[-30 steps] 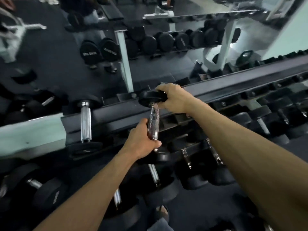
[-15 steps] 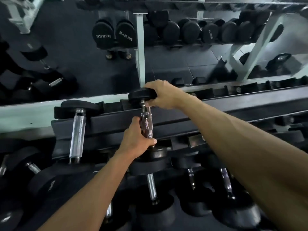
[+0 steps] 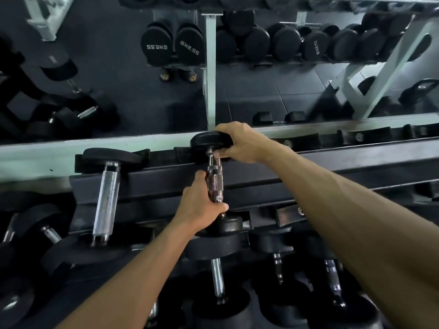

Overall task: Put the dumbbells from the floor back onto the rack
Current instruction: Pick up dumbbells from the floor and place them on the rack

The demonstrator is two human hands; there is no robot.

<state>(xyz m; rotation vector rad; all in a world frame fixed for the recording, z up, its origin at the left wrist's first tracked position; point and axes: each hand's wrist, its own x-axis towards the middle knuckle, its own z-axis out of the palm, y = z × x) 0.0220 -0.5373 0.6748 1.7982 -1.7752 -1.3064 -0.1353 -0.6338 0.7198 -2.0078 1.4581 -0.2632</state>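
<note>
Lowered onto rack, dumbbell stays gripped by left hand and right hand.

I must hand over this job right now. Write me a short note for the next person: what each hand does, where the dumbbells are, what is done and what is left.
Left hand: grips the steel handle of the small dumbbell, near its lower end.
Right hand: holds the far head of that dumbbell at the back rail of the rack.
The dumbbell lies across the top shelf, near head low at the front; whether it is fully seated I cannot tell.
Done: a bigger dumbbell already sits on the same shelf to the left.
Left: settle this one, let go, then check the floor, which is out of view.
</note>
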